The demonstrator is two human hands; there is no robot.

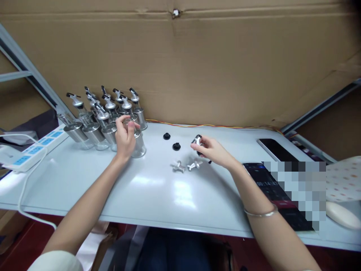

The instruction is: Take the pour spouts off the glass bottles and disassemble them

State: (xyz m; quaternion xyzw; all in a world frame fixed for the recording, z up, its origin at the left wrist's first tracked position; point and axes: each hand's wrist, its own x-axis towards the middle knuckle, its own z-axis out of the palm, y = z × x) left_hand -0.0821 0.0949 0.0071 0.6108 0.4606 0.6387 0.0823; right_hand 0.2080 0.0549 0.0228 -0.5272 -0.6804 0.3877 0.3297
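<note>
My left hand [126, 137] has its fingers curled round the upper part of a glass bottle with a steel sleeve [139, 145]. This bottle stands on the table at the front right of the group, its neck mostly hidden by the hand. Between the fingertips of my right hand [210, 149] is a silver pour spout [197, 140] with a black flap, held above the table. Just below it lie two silver spout parts, one on the left [178, 166] and one on the right [194, 164]. Two black stoppers [167, 136] [176, 146] rest between my hands.
Several sleeved bottles with spouts [103, 119] crowd the table's left back. A white power strip [36, 150] with a cable lies at the left edge. On the right are a phone [278, 149], a larger dark device [262, 177] and a white mouse-like object [342, 215]. Cardboard [197, 75] walls the back.
</note>
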